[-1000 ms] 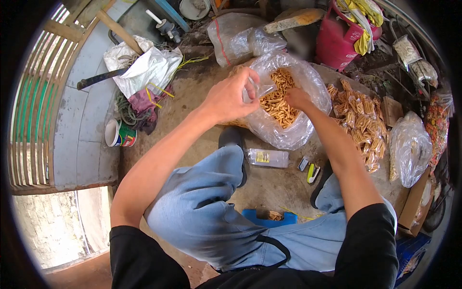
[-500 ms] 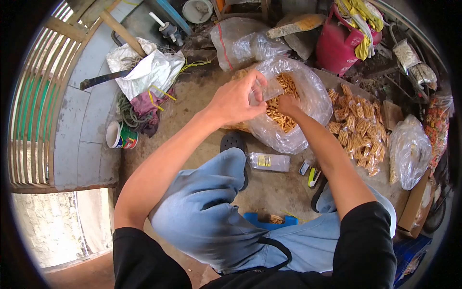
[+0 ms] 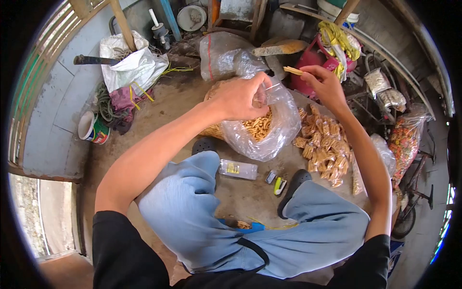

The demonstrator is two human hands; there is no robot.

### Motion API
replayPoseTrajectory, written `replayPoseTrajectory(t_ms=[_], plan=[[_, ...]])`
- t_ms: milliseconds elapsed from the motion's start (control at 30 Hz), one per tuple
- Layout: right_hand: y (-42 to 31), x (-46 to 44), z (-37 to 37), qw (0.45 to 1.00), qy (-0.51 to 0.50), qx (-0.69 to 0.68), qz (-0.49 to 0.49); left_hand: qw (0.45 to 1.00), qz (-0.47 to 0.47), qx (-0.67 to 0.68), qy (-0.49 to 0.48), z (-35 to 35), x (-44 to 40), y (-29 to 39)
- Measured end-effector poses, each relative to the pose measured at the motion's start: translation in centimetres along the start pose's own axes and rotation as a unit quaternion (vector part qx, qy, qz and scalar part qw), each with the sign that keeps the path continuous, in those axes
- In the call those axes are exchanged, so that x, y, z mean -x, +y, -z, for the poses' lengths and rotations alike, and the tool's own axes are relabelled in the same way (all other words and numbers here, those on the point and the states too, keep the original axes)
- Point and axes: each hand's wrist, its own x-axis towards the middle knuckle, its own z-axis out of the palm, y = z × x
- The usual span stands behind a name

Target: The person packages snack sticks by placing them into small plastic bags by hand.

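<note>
My left hand [image 3: 238,98] is curled around a small clear plastic bag [image 3: 261,96], above the big clear sack [image 3: 287,118] on the floor. That sack is rolled open, and a heap of short golden-brown snack sticks [image 3: 257,127] shows inside. Up and to the right, my right hand [image 3: 326,86] pinches a few snack sticks [image 3: 292,71] between thumb and fingers, clear of the sack. Filled packets of sticks [image 3: 325,144] lie piled below it. Near my feet are a stack of clear plastic bags [image 3: 238,169], a small box [image 3: 271,176] and a green stapler [image 3: 279,186].
Behind the sack lie another plastic sack [image 3: 228,55] and a stone slab [image 3: 280,47]. A pink container [image 3: 308,65] with yellow cloth stands at back right. A white sack [image 3: 134,67] and a tipped bucket [image 3: 94,127] are left. A bicycle wheel [image 3: 404,221] is right.
My right hand has come up out of the sack to the right, bringing snack sticks with it. My left hand still holds the small bag over the sack. The view has shifted right.
</note>
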Motion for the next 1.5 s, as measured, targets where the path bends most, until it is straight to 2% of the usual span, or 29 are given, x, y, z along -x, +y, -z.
replayPoseTrajectory(t_ms=[67,200,267,333,433,567,767,900,967,1000,1100,1200,1267,1300,1333,1400,1500], plan=[[-4.3,3.4,2.1,0.997,0.061,-0.017,0.045,1.0,-0.014,-0.019,0.001,-0.2,-0.4,1.0],[-8.5,8.9,3.8,0.993,0.112,0.022,0.034,0.998,-0.056,-0.026,0.014,-0.2,-0.8,3.4],[-9.7,10.4,4.3,0.991,0.09,0.07,0.073,0.998,-0.063,0.025,-0.011,-0.4,-1.0,4.2],[-10.4,11.0,4.3,0.992,0.084,0.071,0.067,0.997,-0.069,0.023,-0.017,0.0,-1.0,5.1],[-10.7,11.1,4.1,0.979,0.082,0.115,0.15,0.996,-0.083,0.023,-0.02,-0.2,-1.1,5.5],[-11.5,11.2,3.8,0.976,0.08,0.125,0.162,0.994,-0.111,0.022,-0.007,0.0,-1.2,6.2],[-11.9,11.0,3.1,0.976,0.047,0.106,0.187,0.997,-0.078,-0.026,-0.003,0.3,-1.1,7.3],[-11.4,10.7,3.0,0.979,0.07,0.073,0.177,0.996,-0.085,-0.009,0.01,0.6,-0.9,7.2],[-11.2,10.2,2.9,0.957,0.057,0.114,0.262,0.996,-0.086,0.001,0.022,1.0,-0.8,7.4],[-11.1,10.3,2.7,0.957,0.058,0.113,0.261,0.996,-0.085,0.001,0.02,1.0,-0.7,7.4],[-10.6,10.2,2.1,0.986,-0.028,0.031,0.163,0.994,-0.108,0.004,0.023,1.2,-1.0,7.4],[-10.0,10.1,1.8,0.993,0.035,-0.006,0.116,0.99,-0.129,0.041,0.032,1.3,-1.2,7.4],[-9.8,9.9,2.0,0.992,0.064,-0.031,0.1,0.966,0.001,0.251,0.054,1.7,-1.2,7.3],[-9.9,9.9,2.1,0.99,0.096,-0.05,0.095,0.967,-0.003,0.249,0.051,2.0,-1.3,7.3],[-9.9,9.9,2.3,0.985,0.126,-0.07,0.09,0.93,0.057,0.36,0.042,2.2,-1.3,7.3],[-10.4,10.1,2.5,0.984,0.147,-0.069,0.071,0.81,0.177,0.559,0.022,2.5,-1.4,7.4],[-10.4,10.0,2.6,0.977,0.176,-0.1,0.074,0.804,0.163,0.572,0.016,1.7,-1.0,8.2]])
